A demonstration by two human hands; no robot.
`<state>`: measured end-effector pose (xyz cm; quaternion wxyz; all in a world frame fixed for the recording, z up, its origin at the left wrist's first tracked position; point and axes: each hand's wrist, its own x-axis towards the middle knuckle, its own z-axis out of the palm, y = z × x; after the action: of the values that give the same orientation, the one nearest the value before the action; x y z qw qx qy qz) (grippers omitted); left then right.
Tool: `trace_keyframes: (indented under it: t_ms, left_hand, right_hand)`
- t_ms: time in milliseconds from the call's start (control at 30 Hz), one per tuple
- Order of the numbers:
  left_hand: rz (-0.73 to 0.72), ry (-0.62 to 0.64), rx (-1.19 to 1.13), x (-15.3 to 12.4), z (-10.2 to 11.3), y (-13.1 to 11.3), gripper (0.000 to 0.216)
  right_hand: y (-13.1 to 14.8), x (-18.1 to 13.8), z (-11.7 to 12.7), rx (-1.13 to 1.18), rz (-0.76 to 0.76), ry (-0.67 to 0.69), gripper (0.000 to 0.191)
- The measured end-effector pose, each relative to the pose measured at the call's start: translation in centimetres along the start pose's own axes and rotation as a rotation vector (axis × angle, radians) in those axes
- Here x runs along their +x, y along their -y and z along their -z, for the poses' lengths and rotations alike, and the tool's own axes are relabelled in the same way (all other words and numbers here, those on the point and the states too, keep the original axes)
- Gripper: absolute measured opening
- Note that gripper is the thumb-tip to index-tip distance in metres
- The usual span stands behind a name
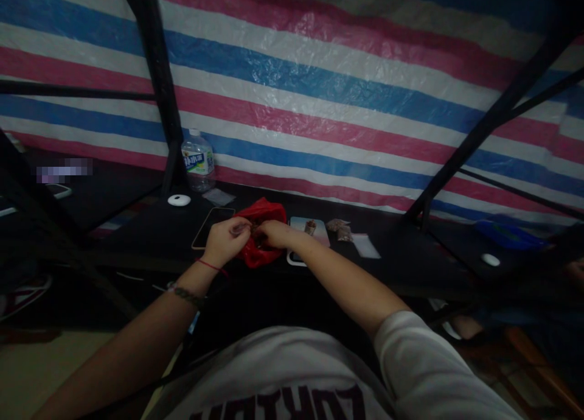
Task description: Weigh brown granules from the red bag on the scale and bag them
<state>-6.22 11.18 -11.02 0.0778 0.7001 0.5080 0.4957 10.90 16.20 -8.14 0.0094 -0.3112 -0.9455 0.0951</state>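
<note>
A red plastic bag [261,214] lies crumpled on the dark table [401,259]. My left hand [224,240] is closed in a pinch on a small dark item at the bag's left edge. My right hand [272,232] reaches into the bag's mouth with its fingers curled; what they hold is hidden. A red string and a beaded band circle my left wrist.
A phone [210,226] lies left of the bag and a tablet-like device [314,234] right of it, with small packets [340,227] and a clear sachet [367,246] beyond. A water bottle [198,161] and a white disc [179,199] stand at the back. A striped tarp [319,79] hangs behind.
</note>
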Motion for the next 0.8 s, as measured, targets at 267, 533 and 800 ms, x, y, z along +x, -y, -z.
trace_keyframes:
  t_ms: [267, 533, 800]
  left_hand:
    - [0.038, -0.017, 0.013, 0.1, 0.0, -0.1, 0.026]
    - [0.012, -0.013, 0.003, 0.0, 0.0, -0.1, 0.025]
    - [0.018, -0.009, 0.016, -0.1, -0.3, 0.2, 0.024]
  right_hand:
    - [-0.8, 0.2, 1.9, -0.040, -0.014, 0.016, 0.026]
    - [0.1, -0.7, 2.1, 0.025, -0.071, 0.053, 0.030]
    - [-2.8, -4.2, 5.7, 0.086, -0.118, -0.171, 0.025]
